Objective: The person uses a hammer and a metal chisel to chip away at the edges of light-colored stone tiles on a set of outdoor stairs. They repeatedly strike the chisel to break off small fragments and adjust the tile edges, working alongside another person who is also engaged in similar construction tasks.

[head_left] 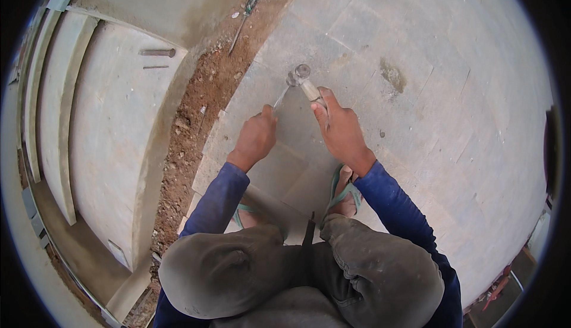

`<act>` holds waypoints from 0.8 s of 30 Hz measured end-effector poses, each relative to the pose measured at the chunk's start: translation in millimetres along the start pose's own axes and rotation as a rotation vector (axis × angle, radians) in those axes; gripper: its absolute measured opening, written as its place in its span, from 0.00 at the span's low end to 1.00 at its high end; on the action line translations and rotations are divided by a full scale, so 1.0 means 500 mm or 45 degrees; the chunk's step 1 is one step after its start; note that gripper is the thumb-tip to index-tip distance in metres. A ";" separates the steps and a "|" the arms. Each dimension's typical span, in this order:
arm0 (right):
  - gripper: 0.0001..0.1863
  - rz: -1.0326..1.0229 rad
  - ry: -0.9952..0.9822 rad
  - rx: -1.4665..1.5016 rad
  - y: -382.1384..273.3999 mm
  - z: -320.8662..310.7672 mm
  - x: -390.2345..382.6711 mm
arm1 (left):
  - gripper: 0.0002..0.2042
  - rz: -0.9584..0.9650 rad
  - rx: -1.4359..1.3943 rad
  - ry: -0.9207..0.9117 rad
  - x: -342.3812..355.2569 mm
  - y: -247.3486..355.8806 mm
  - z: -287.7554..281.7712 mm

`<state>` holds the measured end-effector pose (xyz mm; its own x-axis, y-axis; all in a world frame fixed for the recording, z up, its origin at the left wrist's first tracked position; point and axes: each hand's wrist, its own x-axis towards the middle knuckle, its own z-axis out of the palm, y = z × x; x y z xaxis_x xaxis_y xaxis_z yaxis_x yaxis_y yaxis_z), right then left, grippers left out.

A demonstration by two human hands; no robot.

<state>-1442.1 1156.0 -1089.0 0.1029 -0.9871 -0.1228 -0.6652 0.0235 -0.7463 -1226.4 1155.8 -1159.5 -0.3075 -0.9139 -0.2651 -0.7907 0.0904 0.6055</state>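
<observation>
My left hand (256, 137) is closed around a thin metal rod (282, 96) that points away from me. Its kind I cannot make out, since my fist hides the rest of it. My right hand (343, 132) grips the pale handle of a hammer (308, 88). The hammer's rounded metal head lies at the far end of the rod, close to it or touching; I cannot tell which. Both hands are over the grey paved floor (428, 120), in front of my bent knees and sandalled feet.
A strip of loose brown soil (190, 120) runs along the paving's left edge. On it lies a green-handled screwdriver (253, 2). The concrete step (113, 126) to the left bears a thick metal pin (157, 52) and a thinner rod (156, 67). More steps (56, 108) rise beyond.
</observation>
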 end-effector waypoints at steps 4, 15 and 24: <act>0.20 0.017 -0.024 0.010 -0.021 -0.015 0.004 | 0.09 0.034 0.059 0.030 -0.005 -0.020 -0.001; 0.20 -0.006 0.140 0.152 -0.027 0.011 -0.012 | 0.10 0.018 0.037 -0.020 0.001 -0.017 -0.002; 0.21 0.074 -0.089 -0.068 0.005 0.012 0.007 | 0.09 0.162 0.122 0.009 -0.001 -0.035 0.010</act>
<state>-1438.9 1153.5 -1095.0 0.1128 -0.9709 -0.2114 -0.7096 0.0702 -0.7011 -1215.4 1156.7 -1173.7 -0.4048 -0.8954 -0.1856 -0.7928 0.2424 0.5592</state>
